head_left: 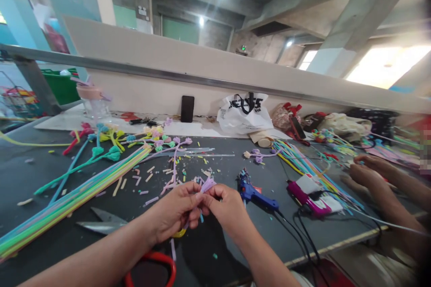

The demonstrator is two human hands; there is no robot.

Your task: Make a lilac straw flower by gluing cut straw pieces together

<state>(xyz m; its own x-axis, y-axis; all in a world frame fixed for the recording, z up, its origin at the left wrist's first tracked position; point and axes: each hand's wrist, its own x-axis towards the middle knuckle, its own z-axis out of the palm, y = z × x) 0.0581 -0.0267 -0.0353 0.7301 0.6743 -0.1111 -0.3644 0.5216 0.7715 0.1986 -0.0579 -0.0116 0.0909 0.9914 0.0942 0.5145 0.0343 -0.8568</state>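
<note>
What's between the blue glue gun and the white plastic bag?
Purple fuzzy flower sprig on the dark tabletop, plus a brown paper piece by the bag; head view.

Single head-worn view, facing forward and down over worktable [229, 197].

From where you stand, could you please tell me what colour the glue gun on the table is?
The glue gun is blue, seen in the head view.

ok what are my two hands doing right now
Left hand: closed, fingers pinching the purple piece from its side.
Right hand: closed, fingertips on the same piece, meeting the left's.
</note>
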